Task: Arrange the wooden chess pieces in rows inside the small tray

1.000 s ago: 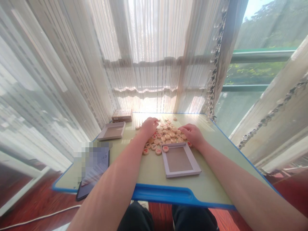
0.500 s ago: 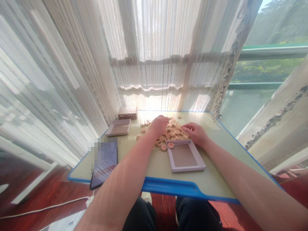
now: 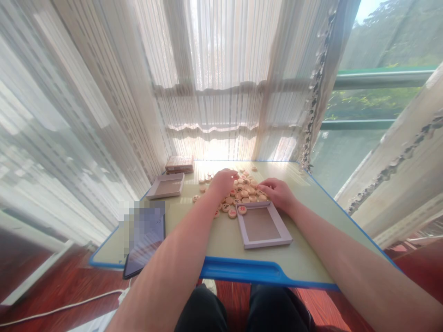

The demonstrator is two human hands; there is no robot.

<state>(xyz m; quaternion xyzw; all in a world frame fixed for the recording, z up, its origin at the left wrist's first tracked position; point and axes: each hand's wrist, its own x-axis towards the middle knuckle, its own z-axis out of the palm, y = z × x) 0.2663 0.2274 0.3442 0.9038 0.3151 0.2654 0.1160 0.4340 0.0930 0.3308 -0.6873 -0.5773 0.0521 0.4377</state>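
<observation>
A heap of round wooden Chinese chess pieces [image 3: 245, 193], marked with red or black characters, lies on the table. Over its back left part is my left hand [image 3: 224, 181], fingers curled together; what they hold, if anything, is hidden. My right hand [image 3: 278, 192] rests at the heap's right side, fingers and thumb reaching toward the pieces there, a little apart. Nearest me lies a shallow open cardboard box [image 3: 289, 241], and one piece with a red character [image 3: 242, 210] sits on its back left corner. Several pieces are partly hidden by my left hand and forearm.
Another shallow box part [image 3: 182, 186] lies at the table's left, in front of a stack of flat boxes [image 3: 179, 164]. A tablet-like device [image 3: 147, 244] is by the left edge, partly pixelated. The table [image 3: 311, 251] has a blue rim; sheer curtains hang behind it.
The whole view has shifted slightly, so everything appears a little further left. Both hands stay at the heap in nearly the same places, with only slight finger movement.
</observation>
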